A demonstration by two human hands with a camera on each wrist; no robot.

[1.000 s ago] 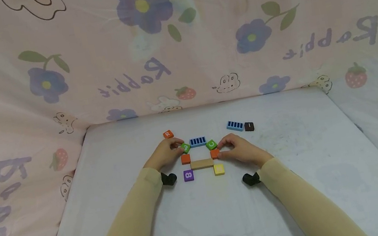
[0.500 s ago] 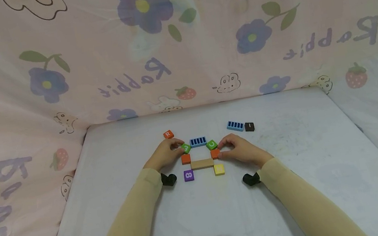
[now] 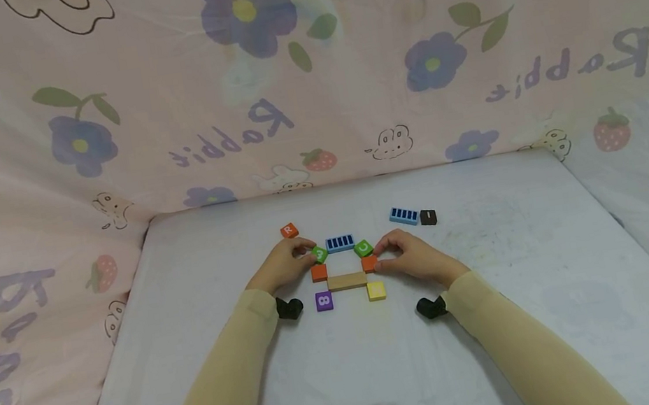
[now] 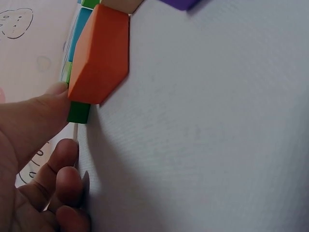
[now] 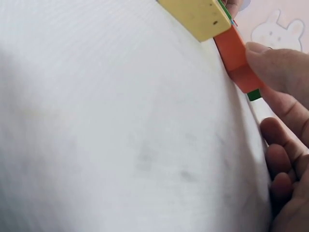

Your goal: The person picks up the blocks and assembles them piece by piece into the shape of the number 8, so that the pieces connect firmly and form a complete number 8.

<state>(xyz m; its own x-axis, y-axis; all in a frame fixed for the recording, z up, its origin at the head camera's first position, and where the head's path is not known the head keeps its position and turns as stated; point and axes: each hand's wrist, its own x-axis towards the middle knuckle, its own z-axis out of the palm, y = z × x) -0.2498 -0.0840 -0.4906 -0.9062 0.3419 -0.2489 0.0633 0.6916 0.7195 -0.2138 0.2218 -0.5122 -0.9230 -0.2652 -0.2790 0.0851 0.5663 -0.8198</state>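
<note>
In the head view, small blocks form a symmetric figure on the white table. My left hand (image 3: pixel 283 264) has its thumb and index finger around the outer corner of the left green block (image 3: pixel 320 254). Just nearer lies the left orange block (image 3: pixel 319 273), large in the left wrist view. My right hand (image 3: pixel 412 256) rests its thumb against the right orange block (image 3: pixel 369 264); its index fingertip is beside the right green block (image 3: pixel 363 248). A blue slotted block (image 3: pixel 340 243) lies between the green ones. A plain wooden bar (image 3: pixel 347 282) spans between the orange ones.
Below the bar lie a purple block marked 8 (image 3: pixel 324 301) and a yellow block (image 3: pixel 376 291). Farther back are an orange R block (image 3: pixel 288 230), another blue slotted block (image 3: pixel 404 216) and a dark block (image 3: pixel 427 217). A printed cloth curtain (image 3: pixel 319 90) bounds the table's back and sides.
</note>
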